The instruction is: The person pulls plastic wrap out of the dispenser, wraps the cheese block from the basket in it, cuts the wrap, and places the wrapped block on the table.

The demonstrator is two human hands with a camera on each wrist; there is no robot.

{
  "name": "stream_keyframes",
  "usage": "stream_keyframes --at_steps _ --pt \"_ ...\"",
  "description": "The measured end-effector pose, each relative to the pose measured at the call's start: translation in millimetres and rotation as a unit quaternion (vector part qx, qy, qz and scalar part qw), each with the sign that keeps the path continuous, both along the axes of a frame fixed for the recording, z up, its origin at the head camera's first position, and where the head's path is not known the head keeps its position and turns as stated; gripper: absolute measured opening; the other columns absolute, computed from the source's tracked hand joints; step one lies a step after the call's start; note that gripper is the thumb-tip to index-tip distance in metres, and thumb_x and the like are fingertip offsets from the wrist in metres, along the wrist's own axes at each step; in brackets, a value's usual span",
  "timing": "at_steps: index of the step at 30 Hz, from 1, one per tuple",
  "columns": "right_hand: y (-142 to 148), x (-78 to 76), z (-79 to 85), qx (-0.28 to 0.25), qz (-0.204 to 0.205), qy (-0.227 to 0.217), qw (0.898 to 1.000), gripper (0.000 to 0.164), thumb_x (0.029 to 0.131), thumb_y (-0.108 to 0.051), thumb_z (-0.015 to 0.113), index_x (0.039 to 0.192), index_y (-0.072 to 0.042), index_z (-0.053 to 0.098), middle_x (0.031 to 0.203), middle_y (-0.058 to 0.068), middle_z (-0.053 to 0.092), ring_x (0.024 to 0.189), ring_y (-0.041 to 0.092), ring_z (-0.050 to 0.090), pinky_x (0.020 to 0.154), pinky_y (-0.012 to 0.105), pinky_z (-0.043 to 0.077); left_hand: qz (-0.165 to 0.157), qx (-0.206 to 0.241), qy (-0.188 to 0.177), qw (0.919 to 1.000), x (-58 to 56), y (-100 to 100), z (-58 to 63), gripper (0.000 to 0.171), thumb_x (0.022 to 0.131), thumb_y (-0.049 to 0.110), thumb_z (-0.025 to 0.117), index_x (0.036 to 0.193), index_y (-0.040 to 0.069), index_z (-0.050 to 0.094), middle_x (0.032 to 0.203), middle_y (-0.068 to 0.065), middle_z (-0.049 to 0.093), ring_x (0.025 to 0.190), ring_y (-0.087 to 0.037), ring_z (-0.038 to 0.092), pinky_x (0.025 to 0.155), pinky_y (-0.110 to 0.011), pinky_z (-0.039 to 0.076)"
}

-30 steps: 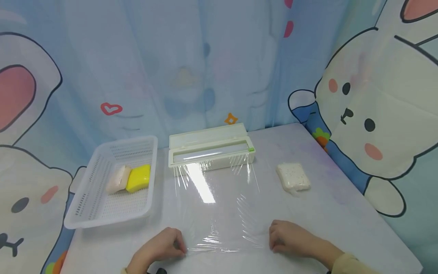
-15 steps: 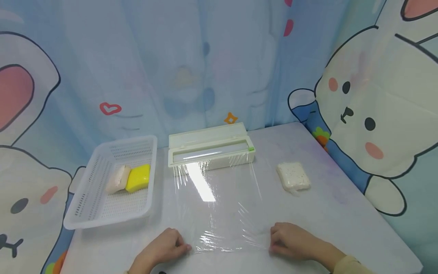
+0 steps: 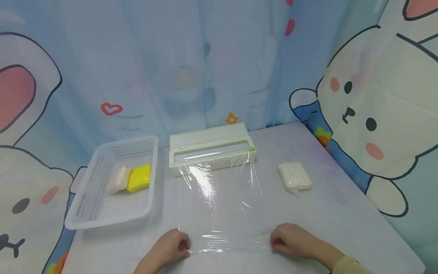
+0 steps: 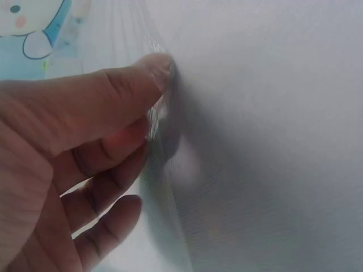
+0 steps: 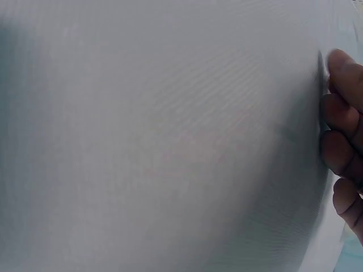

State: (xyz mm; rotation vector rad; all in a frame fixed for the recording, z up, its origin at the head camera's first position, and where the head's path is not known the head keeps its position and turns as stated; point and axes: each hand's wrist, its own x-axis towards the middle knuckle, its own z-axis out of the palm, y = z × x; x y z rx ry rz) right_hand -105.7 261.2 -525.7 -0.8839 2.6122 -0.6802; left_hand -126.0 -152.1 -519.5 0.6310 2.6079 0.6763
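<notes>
A sheet of clear cling film (image 3: 229, 205) stretches toward me from a white cling film dispenser (image 3: 219, 164), whose lid stands raised over the roll. My left hand (image 3: 170, 245) pinches the near left corner of the film between thumb and fingers; the left wrist view shows the film gathered under the thumb (image 4: 153, 71). At the near right corner, my right hand (image 3: 291, 239) pinches the film with curled fingers. Only the fingertips (image 5: 340, 116) of that hand show at the right edge of the right wrist view. Between the hands the film's near edge runs roughly straight.
Left of the dispenser stands a white perforated basket (image 3: 113, 220) holding a yellow block (image 3: 138, 178) and a pale pink block (image 3: 119, 179). A white speckled block (image 3: 294, 176) in clear wrap lies on the table (image 3: 342, 224) at right. A cartoon-printed curtain (image 3: 191, 76) hangs behind.
The left hand has shifted slightly right and regripped at its corner of the film. The bright reflection on the film has broken up into wrinkles. The right hand has lowered slightly.
</notes>
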Motion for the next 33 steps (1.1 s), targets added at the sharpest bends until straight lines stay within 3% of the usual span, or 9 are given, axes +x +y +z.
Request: stream_keyframes --at_steps 6,10,13,17,21,27,33 --pt "0 0.9 -0.4 0.013 -0.025 -0.020 0.999 0.022 0.084 -0.028 0.082 0.075 -0.026 0.062 0.066 -0.022 0.049 0.062 -0.006 0.041 0.057 0.018 0.040 -0.033 -0.009 0.057 0.9978 2.4 -1 1.0 0.019 0.068 0.012 0.089 0.076 0.020 0.074 0.063 0.017 0.050 0.063 0.002 0.039 0.061 -0.020 0.036" --pt "0 1.7 -1.6 0.016 -0.032 -0.018 0.999 0.023 0.084 -0.031 0.082 0.076 -0.027 0.060 0.066 -0.021 0.047 0.062 -0.006 0.040 0.057 0.018 0.038 -0.030 -0.027 0.087 0.9954 4.8 -1 2.2 0.020 0.065 0.016 0.090 0.075 0.022 0.074 0.068 0.017 0.053 0.063 0.003 0.041 0.062 -0.022 0.035" --pt "1 1.6 -2.0 0.018 -0.033 -0.019 0.999 0.024 0.084 -0.032 0.081 0.075 -0.027 0.059 0.066 -0.021 0.046 0.061 -0.006 0.039 0.057 0.018 0.038 -0.013 -0.023 0.066 0.9975 5.9 0 3.6 0.021 0.065 0.015 0.090 0.075 0.022 0.073 0.070 0.017 0.056 0.062 0.003 0.044 0.060 -0.022 0.039" --pt "1 1.2 -0.8 0.028 -0.037 -0.030 0.998 0.025 0.084 -0.033 0.081 0.074 -0.026 0.059 0.064 -0.020 0.046 0.060 -0.005 0.039 0.056 0.018 0.037 0.010 0.007 -0.006 0.9999 6.1 -1 3.7 0.022 0.068 0.011 0.088 0.079 0.019 0.071 0.066 0.015 0.057 0.060 0.000 0.046 0.058 -0.022 0.042" --pt "2 0.9 2.2 0.041 -0.044 -0.053 0.997 0.025 0.083 -0.032 0.082 0.073 -0.025 0.060 0.063 -0.019 0.047 0.058 -0.004 0.040 0.055 0.019 0.038 0.005 0.042 -0.048 0.9980 6.1 -5 2.4 0.024 0.068 0.008 0.086 0.083 0.017 0.069 0.066 0.014 0.056 0.060 0.000 0.047 0.058 -0.020 0.042" --pt "4 0.5 4.8 0.046 -0.052 -0.085 0.994 0.024 0.084 -0.034 0.082 0.074 -0.026 0.061 0.063 -0.017 0.050 0.059 -0.002 0.042 0.056 0.020 0.038 -0.010 0.085 -0.062 0.9944 3.4 -12 8.3 0.019 0.074 0.010 0.085 0.083 0.016 0.069 0.069 0.014 0.059 0.063 0.002 0.051 0.060 -0.019 0.046" --pt "6 1.4 7.5 0.036 -0.047 -0.095 0.994 0.023 0.085 -0.034 0.080 0.074 -0.025 0.062 0.063 -0.017 0.050 0.058 -0.003 0.042 0.056 0.019 0.038 0.012 0.095 -0.028 0.9951 -8.1 -7 19.3 0.015 0.083 0.020 0.082 0.079 0.018 0.068 0.067 0.013 0.057 0.060 0.001 0.048 0.056 -0.019 0.043"
